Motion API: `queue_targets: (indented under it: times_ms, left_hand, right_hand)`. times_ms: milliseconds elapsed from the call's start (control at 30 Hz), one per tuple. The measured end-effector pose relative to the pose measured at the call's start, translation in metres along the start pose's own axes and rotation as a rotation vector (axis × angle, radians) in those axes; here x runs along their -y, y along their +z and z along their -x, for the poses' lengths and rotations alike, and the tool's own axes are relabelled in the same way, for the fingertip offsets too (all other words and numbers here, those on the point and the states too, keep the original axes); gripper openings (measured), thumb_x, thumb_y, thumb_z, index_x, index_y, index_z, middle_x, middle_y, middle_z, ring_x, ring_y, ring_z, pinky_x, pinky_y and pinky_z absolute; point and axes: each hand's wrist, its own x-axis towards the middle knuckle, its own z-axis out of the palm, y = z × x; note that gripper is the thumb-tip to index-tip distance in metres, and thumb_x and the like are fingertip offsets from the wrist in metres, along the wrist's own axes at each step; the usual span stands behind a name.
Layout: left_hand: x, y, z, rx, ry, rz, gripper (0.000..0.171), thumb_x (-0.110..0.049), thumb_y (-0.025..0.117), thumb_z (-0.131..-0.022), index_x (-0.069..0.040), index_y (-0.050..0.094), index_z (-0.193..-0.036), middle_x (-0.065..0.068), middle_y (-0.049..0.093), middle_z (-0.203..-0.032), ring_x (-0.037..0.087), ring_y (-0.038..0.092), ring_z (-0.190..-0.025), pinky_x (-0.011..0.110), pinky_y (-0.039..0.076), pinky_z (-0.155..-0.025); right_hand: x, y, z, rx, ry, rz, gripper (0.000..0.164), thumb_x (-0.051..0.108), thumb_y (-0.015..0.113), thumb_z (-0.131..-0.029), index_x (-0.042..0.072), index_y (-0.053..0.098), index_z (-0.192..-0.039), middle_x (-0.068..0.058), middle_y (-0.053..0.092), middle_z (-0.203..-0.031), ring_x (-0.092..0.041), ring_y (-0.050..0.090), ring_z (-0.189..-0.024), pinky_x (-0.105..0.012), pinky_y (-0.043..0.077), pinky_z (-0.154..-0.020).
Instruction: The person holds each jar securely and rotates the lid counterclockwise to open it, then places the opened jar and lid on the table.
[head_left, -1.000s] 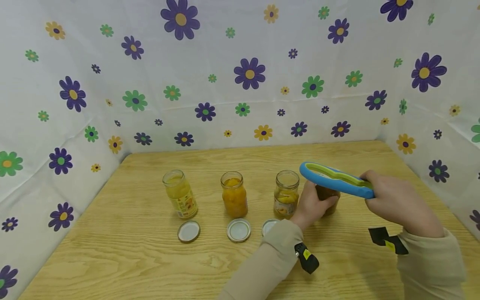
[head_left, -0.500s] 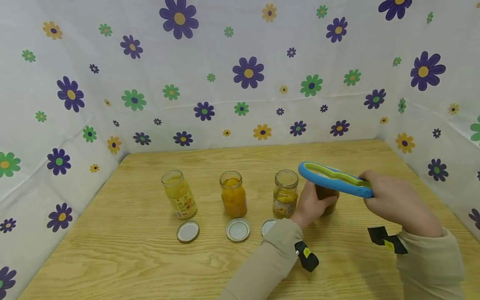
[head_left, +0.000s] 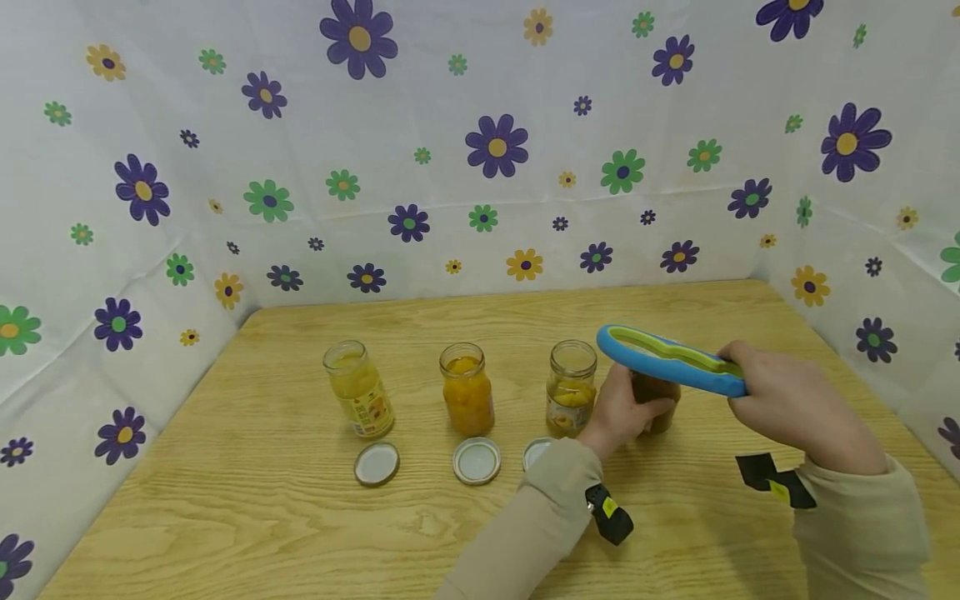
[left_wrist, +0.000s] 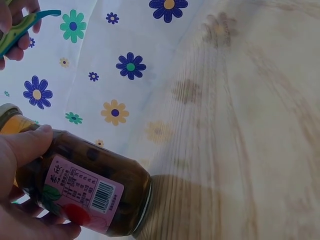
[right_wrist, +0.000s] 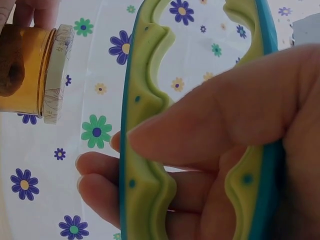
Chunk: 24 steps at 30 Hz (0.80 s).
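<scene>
One jar (left_wrist: 97, 180) within curled left grip (head_left: 621, 410), blue-and-green tool (head_left: 675, 370) within curled right grip (head_left: 801, 408).

The looped tool (head_left: 667, 372) in the right grip (head_left: 798, 408) is blue and yellow-green; the jar (left_wrist: 125, 172) in the left grip (head_left: 619, 412), brown with a pink label (left_wrist: 82, 195). Below both, the worktop (head_left: 300, 533) is yellowish woodgrain; beyond, purple, green and yellow flowers (head_left: 497, 147) dot white cloth (head_left: 420, 100).
</scene>
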Motion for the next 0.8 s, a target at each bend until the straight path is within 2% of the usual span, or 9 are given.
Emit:
queue_targets:
  times_ms: [233,433,633,800]
  left_hand:
    - [0.000,-0.003,0.006,0.055,-0.126,-0.046,0.051,-0.013,0.067,-0.078,-0.014,0.039,-0.120,-0.001,0.048,-0.117,0.006,0.045,-0.106,0.020,0.036,-0.090]
    - [-0.005,-0.006,0.012,0.109,-0.162,-0.077,0.058,-0.017,0.068,-0.078,-0.016,0.034,-0.126,-0.003,0.044,-0.122,0.007,0.040,-0.113,0.023,0.033,-0.094]
    - [-0.014,-0.011,0.020,0.182,-0.221,-0.100,0.056,-0.020,0.068,-0.078,-0.013,0.036,-0.124,-0.004,0.046,-0.119,0.007,0.043,-0.110,0.022,0.037,-0.090]
    - [-0.017,-0.018,0.029,0.244,-0.246,-0.039,0.054,-0.019,0.069,-0.077,-0.012,0.039,-0.122,-0.003,0.047,-0.118,0.008,0.044,-0.109,0.021,0.040,-0.086]
  right_hand:
    - [0.000,0.000,0.000,0.005,0.000,-0.004,0.035,0.001,0.052,-0.075,-0.008,0.047,-0.108,-0.011,0.057,-0.082,-0.018,0.046,-0.060,-0.030,0.035,-0.049]
    - [0.001,0.000,0.000,0.005,-0.005,-0.005,0.035,0.002,0.053,-0.075,-0.007,0.047,-0.108,-0.011,0.057,-0.082,-0.019,0.046,-0.061,-0.030,0.035,-0.049]
    - [-0.002,0.000,-0.001,0.011,0.003,-0.021,0.037,0.001,0.053,-0.074,-0.008,0.047,-0.109,-0.010,0.056,-0.080,-0.018,0.045,-0.060,-0.029,0.034,-0.048]
    - [-0.004,-0.001,-0.001,0.016,0.018,-0.027,0.037,0.001,0.053,-0.074,-0.009,0.046,-0.109,-0.011,0.056,-0.081,-0.019,0.045,-0.061,-0.029,0.035,-0.049]
